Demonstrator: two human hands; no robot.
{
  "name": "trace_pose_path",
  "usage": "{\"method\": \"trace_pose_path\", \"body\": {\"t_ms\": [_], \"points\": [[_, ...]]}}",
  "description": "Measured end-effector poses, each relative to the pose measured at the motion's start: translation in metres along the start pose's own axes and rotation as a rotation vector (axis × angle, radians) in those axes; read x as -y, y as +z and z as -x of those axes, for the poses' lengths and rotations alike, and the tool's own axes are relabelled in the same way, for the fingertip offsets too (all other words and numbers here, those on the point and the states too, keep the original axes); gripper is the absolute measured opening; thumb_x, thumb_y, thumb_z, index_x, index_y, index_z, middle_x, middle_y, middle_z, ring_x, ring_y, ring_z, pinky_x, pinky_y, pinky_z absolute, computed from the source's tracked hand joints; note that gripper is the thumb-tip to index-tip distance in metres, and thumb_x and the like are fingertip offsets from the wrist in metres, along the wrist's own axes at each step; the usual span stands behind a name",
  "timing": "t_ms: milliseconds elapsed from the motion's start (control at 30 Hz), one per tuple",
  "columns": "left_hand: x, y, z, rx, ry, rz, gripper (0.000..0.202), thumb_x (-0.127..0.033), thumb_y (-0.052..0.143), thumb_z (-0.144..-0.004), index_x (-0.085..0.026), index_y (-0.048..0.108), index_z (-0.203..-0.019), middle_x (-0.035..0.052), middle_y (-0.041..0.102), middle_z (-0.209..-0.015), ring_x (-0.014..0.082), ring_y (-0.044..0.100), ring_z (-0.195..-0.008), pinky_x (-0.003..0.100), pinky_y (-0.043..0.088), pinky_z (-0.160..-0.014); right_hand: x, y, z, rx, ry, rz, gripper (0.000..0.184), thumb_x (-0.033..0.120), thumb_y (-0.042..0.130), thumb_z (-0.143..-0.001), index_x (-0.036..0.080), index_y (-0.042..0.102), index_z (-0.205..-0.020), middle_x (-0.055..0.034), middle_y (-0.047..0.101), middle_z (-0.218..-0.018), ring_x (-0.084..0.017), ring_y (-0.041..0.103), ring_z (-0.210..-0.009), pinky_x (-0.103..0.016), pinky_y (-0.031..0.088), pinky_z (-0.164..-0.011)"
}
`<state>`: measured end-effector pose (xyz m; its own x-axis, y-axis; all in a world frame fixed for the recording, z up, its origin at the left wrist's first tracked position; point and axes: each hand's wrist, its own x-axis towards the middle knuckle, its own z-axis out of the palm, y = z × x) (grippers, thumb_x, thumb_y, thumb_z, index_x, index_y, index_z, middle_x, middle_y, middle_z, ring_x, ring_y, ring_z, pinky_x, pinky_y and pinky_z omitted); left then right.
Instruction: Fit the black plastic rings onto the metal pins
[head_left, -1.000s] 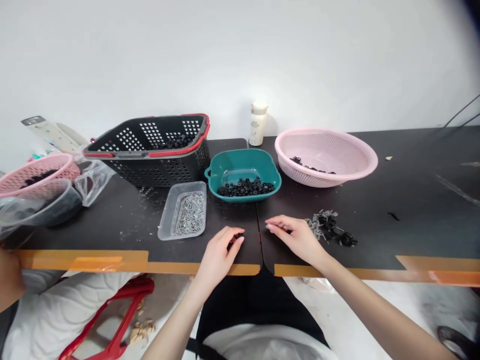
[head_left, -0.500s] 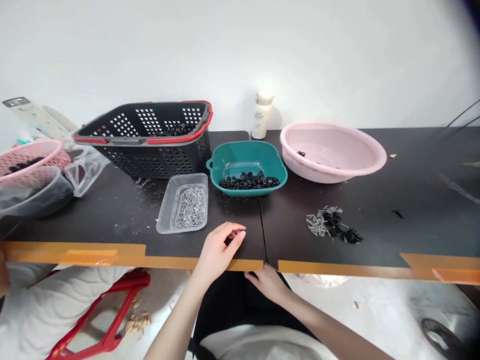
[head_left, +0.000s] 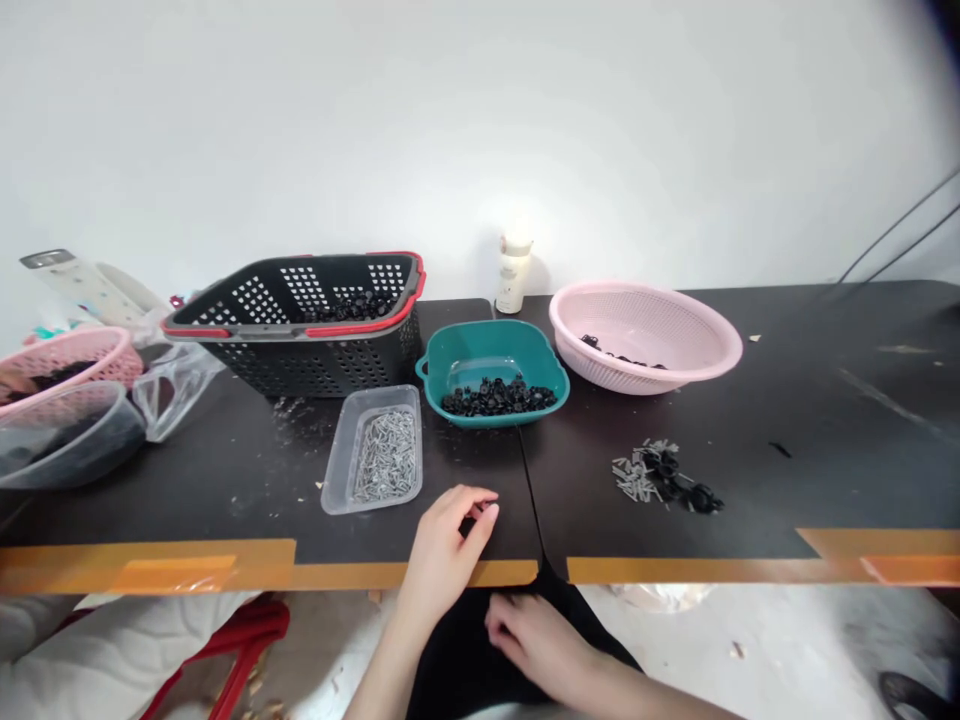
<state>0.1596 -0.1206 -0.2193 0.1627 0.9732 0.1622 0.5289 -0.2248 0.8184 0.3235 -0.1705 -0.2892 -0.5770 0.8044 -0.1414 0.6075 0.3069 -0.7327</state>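
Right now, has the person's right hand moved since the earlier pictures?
Yes: the right hand has dropped back off the tabletop, now below the orange-taped table edge.

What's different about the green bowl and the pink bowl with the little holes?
The green bowl has solid sides, but the pink colander is full of tiny holes. The pink colander is bigger and round, while the green bowl is squarer. The green bowl holds a big pile of black pieces; the pink colander holds only a few. Both sit on the black table.
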Motion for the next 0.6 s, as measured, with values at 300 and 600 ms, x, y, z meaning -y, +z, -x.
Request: {"method": "trace_pose_path", "body": {"t_ms": [300, 600], "points": [[0.008, 0.004, 0.0, -0.053, -0.02, 0.045, 0.02, -0.026, 0.059, -0.087, -0.026, 0.062, -0.107, 0.0025, 0.068, -0.095, 0.019, 0.066, -0.082, 0.033, 0.053, -0.078, 0.066, -0.185, -0.039, -0.45, -0.311, -0.247, 0.009, 0.028, 0.063, -0.088, 0.022, 0.062, -0.082, -0.0071, 0.073, -0.106, -0.022, 0.069, -0.103, -0.035, 0.055, -0.089], [-0.004, 0.004, -0.003, -0.178, -0.019, 0.251, 0.014, -0.025, 0.06, -0.087, -0.022, 0.068, -0.098, 0.0038, 0.069, -0.095, 0.0171, 0.066, -0.087, 0.03, 0.053, -0.083, 0.035, -0.198, -0.072, -0.815, -0.222, -0.311, 0.015, 0.033, 0.066, -0.085, 0.021, 0.072, -0.092, -0.0057, 0.075, -0.089, -0.02, 0.07, -0.082, -0.037, 0.058, -0.079]]}}
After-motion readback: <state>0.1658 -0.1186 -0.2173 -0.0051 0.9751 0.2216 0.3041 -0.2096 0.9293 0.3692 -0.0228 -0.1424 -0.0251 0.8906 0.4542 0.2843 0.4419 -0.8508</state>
